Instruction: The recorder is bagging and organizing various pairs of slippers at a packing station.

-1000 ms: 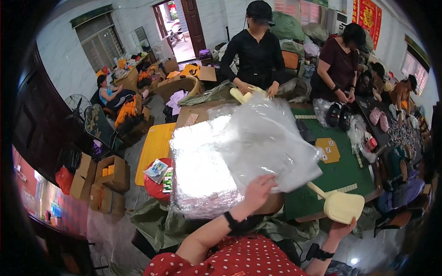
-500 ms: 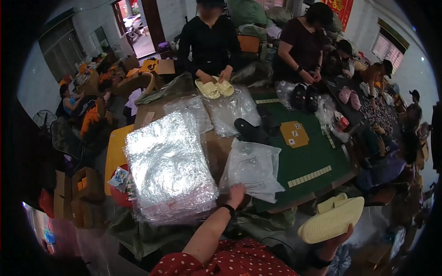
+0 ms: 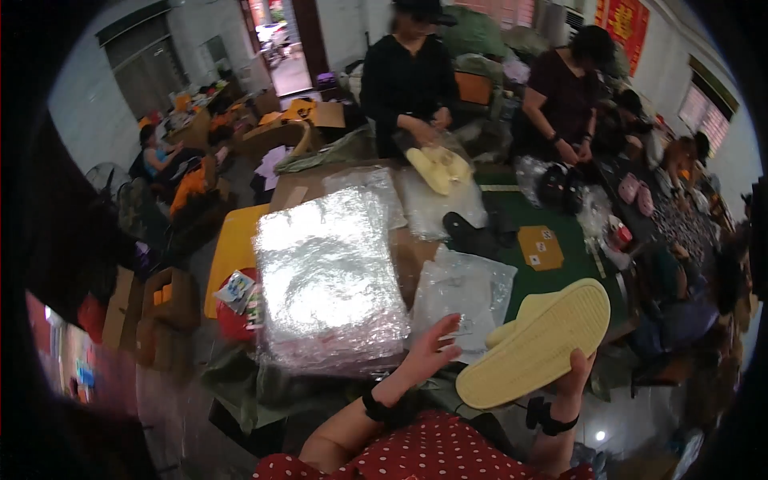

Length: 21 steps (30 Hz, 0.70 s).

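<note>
My right hand (image 3: 576,372) is closed on a pair of pale yellow slippers (image 3: 540,344), with one ribbed sole facing me. The second slipper shows only in part behind it. My left hand (image 3: 432,352) has its fingers apart and holds nothing. It is between the slippers and a large stack of shiny clear plastic sheets or bags (image 3: 328,272). Just beyond its fingers, a single clear plastic bag (image 3: 464,292) lies flat on the table.
Across the table a person handles yellow slippers (image 3: 438,172) in clear plastic. A black slipper (image 3: 472,232) rests on the green tabletop (image 3: 524,280). Another person stands near black shoes (image 3: 556,188). Pink clogs (image 3: 636,194) sit farther right; cardboard boxes (image 3: 172,296) stand at left.
My left hand has let go of the plastic bag and lifted, fingers spreading. My right hand has brought the slippers up and leftward over the table edge. The co-worker's slippers are now in plastic.
</note>
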### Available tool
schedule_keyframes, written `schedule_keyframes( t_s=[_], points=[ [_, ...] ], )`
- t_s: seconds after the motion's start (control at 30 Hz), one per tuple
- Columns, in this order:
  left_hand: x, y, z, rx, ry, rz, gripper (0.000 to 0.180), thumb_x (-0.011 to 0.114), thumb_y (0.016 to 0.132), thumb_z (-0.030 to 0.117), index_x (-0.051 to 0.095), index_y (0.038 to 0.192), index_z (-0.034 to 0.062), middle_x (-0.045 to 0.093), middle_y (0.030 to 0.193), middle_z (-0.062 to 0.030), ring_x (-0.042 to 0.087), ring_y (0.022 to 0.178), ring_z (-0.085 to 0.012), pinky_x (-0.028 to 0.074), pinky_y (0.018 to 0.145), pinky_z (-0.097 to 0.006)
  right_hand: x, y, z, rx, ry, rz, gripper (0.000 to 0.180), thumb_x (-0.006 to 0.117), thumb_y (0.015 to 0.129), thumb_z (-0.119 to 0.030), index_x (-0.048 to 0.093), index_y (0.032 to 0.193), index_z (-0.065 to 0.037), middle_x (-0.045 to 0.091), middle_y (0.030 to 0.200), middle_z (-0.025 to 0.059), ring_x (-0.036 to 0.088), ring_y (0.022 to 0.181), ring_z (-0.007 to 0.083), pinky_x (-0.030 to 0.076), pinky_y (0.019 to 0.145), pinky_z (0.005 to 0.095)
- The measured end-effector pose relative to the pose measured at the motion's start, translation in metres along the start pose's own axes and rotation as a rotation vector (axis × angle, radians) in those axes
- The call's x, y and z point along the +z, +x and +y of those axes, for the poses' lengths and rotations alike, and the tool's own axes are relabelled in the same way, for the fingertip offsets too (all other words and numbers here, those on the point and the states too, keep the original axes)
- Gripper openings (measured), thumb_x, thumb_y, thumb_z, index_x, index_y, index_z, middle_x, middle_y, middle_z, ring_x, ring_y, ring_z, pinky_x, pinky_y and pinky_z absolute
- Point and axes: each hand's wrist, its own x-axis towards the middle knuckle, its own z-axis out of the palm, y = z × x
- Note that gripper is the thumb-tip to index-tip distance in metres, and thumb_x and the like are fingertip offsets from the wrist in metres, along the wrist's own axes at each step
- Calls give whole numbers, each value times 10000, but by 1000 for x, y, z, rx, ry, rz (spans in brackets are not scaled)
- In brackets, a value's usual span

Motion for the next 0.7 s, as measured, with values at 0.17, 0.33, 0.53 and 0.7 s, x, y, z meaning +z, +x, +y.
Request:
schedule_keyframes(
  t_s=[0.17, 0.33, 0.53, 0.7],
  points=[
    [1, -64, 102, 326, 431, -53, 1283, 883, 654, 300, -37, 1522, 80, 146, 1562, -157, 240, 1418, -269, 275, 1135, -417, 180, -8, -36, -122, -106, -397, 625, 642, 702, -91, 445, 1279, 46, 596, 1127, 115, 572, 1036, 181, 463, 921, 336],
    [-54, -96, 102, 473, 112, 352, 1322, 887, 640, 281, -90, 1507, 81, 231, 1495, -117, 317, 1361, -248, 341, 1084, -397, 286, -26, -55, -557, -345, -978, 581, 761, 724, -305, 514, 1178, -38, 521, 1272, 160, 535, 1066, 287, 451, 855, 366],
    [-183, -151, 75, 289, -611, 306, 768, 454, 876, 526, 357, 1427, 1, 528, 1309, -202, 614, 1033, -281, 550, 837, -409, 307, -17, 44, -441, -507, -739, 574, 785, 725, -250, 527, 1196, -47, 494, 1300, 166, 514, 1124, 322, 432, 922, 406],
    [-217, -164, 56, 224, -759, 366, 732, 413, 883, 494, 388, 1403, -21, 558, 1253, -221, 621, 995, -300, 546, 838, -424, 321, -2, 116, -567, -796, -607, 695, 828, 681, -281, 514, 1250, -34, 488, 1283, 178, 484, 1154, 364, 416, 959, 461]
  ],
)
